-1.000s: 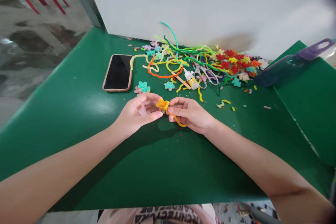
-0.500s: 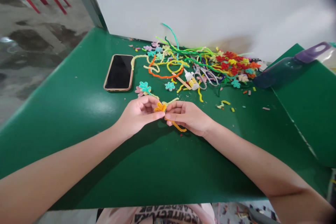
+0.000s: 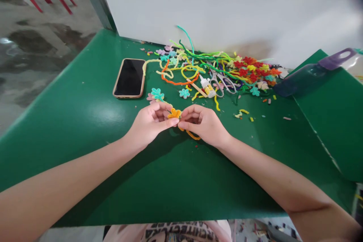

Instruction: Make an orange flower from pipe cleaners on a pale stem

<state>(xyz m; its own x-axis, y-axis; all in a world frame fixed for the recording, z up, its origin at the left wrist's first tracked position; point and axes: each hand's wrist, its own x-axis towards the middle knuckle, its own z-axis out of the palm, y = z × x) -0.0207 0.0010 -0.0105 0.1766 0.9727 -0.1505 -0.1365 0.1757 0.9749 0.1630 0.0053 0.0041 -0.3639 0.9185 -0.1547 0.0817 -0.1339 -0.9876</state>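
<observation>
Between both hands, over the green table, is an orange pipe-cleaner flower. My left hand pinches it between thumb and fingers. My right hand is closed at the flower's right side, its thumb tip close to my left thumb; the orange stem curves out below it. A pale green piece shows partly by the right fingertips. Just beyond my left hand lie a turquoise flower and a pink one. Another turquoise flower lies farther right.
A phone lies at the left. Behind the hands are a glue bottle, scissors, loose green pipe cleaners and a heap of red and orange flowers. A bottle with a purple lid leans at the right.
My right fingers have shifted up and closer to the flower. The pale green strand that stuck out above them is now mostly hidden, and less of the orange stem shows.
</observation>
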